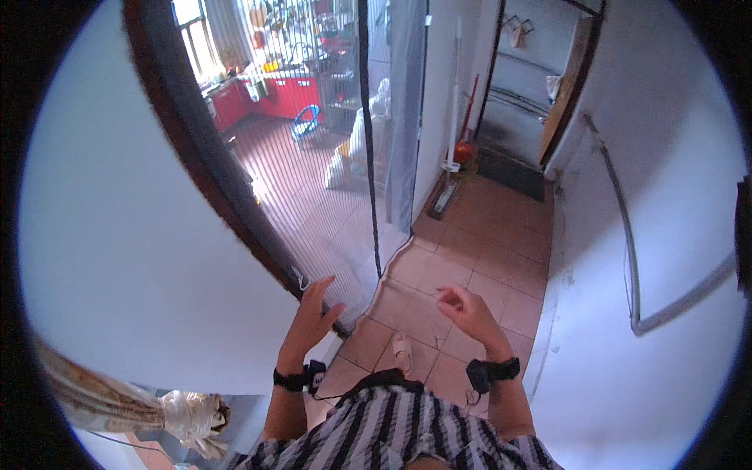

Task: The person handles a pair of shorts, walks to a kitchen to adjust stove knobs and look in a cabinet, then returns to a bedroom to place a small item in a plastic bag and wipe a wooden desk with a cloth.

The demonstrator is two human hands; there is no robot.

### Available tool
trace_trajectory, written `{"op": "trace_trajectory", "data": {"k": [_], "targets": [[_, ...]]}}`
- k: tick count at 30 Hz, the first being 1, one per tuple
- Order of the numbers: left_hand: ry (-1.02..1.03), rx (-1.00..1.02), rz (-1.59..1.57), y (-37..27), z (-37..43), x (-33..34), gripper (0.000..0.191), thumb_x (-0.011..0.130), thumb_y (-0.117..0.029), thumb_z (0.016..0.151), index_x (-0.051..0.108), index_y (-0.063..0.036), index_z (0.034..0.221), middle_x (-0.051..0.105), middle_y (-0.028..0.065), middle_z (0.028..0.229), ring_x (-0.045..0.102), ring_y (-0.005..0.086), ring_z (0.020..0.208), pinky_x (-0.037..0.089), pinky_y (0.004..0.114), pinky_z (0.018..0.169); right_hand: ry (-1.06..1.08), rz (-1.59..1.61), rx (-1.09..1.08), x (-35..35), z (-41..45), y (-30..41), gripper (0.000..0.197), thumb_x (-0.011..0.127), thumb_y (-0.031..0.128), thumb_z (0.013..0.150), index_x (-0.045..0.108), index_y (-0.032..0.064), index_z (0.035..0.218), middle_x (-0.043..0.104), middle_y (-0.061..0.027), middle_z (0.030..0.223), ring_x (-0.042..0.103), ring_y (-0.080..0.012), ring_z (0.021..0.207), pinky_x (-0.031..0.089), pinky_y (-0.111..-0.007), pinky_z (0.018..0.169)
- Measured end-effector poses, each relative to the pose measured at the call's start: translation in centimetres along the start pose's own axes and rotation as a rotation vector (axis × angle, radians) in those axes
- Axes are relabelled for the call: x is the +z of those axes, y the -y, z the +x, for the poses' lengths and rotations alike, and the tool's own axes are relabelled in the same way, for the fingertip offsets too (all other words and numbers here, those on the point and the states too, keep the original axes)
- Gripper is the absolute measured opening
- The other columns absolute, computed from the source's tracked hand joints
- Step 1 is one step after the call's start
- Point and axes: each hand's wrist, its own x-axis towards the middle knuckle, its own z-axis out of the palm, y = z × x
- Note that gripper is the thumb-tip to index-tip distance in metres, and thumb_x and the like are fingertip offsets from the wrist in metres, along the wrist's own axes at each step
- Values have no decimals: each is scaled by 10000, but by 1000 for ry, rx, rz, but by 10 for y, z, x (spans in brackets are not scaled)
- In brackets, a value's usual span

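My left hand (311, 322) is raised beside the dark door frame (235, 217). Its fingers and thumb are apart, and nothing shows between them. Just past its fingertips hangs a striped, see-through mesh door curtain (311, 217) with a black strip (371, 176) down it; I cannot tell whether the fingers touch it. A small white cord loop (301, 279) is at the frame by those fingers. Over the tiled floor, my right hand (473, 316) hovers with loosely bent fingers, a gap at the thumb and no object seen in it. Both wrists wear black straps.
A flat mop (445, 198) and a red-handled tool (470, 111) lean on the corridor wall, near an open doorway (523, 88). A grey pipe (625, 235) runs along the right wall. Behind the mesh are red cabinets (288, 94) and a blue chair (305, 122). A tied curtain (188, 414) hangs lower left.
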Motion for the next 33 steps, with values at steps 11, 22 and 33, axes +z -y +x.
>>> {"op": "trace_trajectory", "data": {"k": [11, 22, 33], "targets": [[-28, 307, -181, -76, 132, -76, 512, 643, -132, 884, 438, -57, 1347, 471, 166, 1345, 490, 320, 1231, 451, 409, 983, 159, 170, -158, 69, 132, 132, 304, 546, 208, 960, 547, 7, 1188, 641, -123, 963, 630, -176, 845, 503, -313, 716], [-1069, 165, -253, -16, 79, -170, 465, 572, -110, 948, 392, 0, 1363, 500, 129, 1311, 489, 201, 1211, 382, 331, 1039, 405, 837, -589, 226, 251, 262, 387, 496, 173, 993, 429, 53, 1354, 586, -89, 1194, 573, -162, 1066, 489, -290, 877], [-1892, 519, -512, -13, -174, -362, 325, 499, -156, 954, 511, 47, 1208, 610, 156, 1142, 599, 228, 1035, 473, 350, 877, 169, 1554, -810, 175, 220, 316, 108, 488, 77, 894, 515, 2, 821, 470, -66, 740, 421, -167, 681, 343, -315, 619]]}}
